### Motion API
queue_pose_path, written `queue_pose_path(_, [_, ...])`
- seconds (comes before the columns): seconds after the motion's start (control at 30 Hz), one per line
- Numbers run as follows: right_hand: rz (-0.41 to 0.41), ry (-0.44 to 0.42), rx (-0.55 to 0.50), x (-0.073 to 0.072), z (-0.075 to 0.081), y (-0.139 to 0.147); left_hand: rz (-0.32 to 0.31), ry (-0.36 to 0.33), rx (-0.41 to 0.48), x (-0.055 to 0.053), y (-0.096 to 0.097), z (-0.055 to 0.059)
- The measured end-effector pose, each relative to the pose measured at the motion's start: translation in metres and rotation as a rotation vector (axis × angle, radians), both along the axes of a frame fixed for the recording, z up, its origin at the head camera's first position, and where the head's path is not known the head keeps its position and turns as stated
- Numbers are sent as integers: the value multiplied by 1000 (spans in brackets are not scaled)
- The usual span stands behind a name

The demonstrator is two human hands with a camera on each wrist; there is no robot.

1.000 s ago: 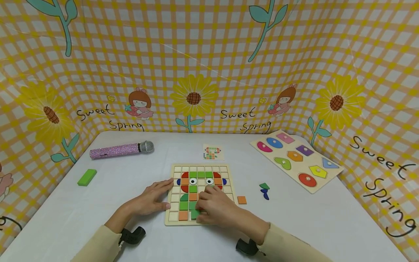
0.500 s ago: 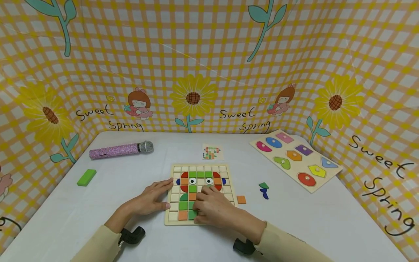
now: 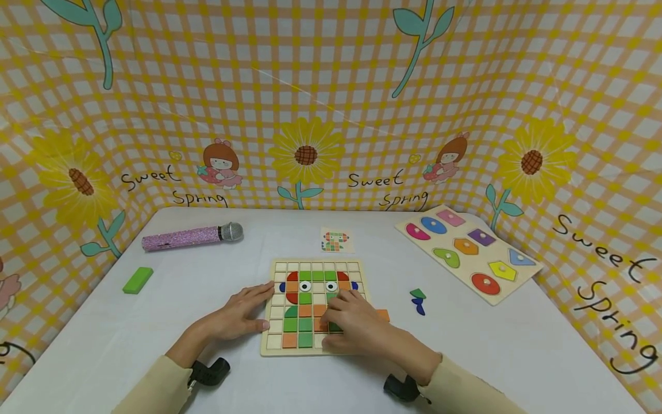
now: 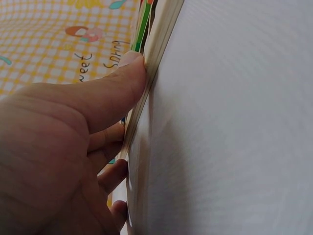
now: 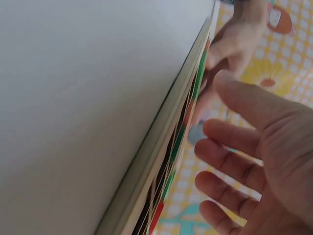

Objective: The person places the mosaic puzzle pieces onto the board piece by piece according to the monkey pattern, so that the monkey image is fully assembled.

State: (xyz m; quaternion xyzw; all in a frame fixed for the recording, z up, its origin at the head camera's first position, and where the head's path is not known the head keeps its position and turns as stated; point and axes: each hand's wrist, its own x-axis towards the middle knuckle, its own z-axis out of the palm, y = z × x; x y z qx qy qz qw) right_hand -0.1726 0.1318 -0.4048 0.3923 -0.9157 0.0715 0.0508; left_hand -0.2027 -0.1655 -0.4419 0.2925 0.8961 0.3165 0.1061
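A wooden grid board (image 3: 274,341) lies in the middle of the table, partly filled with coloured tiles and two eye discs. My left hand (image 3: 240,313) rests against its left edge; in the left wrist view the thumb (image 4: 115,90) and fingertips touch the rim. Over the board's lower right part hovers my right hand (image 3: 359,325), hiding several cells. The right wrist view shows its fingers (image 5: 230,159) loosely bent and spread, with nothing between them and the thumb. A green square tile (image 3: 305,340) sits flat in the bottom row, beside an orange tile (image 3: 289,340).
Right of the board lie an orange square tile (image 3: 384,315), a green triangle (image 3: 418,294) and blue pieces (image 3: 420,307). A pattern card (image 3: 337,240) lies behind it. Farther out are a shape puzzle (image 3: 491,296), a glittery microphone (image 3: 181,238) and a green block (image 3: 138,280).
The green tile at the bottom row, tilted under my right fingers before, now lies flat in its cell. My right hand has let it go and moved right. The left hand stays put.
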Motion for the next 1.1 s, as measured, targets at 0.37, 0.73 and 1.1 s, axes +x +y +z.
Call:
queue_pose_path(0.37, [-148,-132,-93,-3,1,59,-3,7,6,1,0,0])
queue_pose_path(0.73, [-298,-140,-86,-9,-9,96,1,2,4,0,1,-1])
queue_pose_path(1.1, [-354,-114,-107,-15,-15,105,-14,28,10,2,1,1])
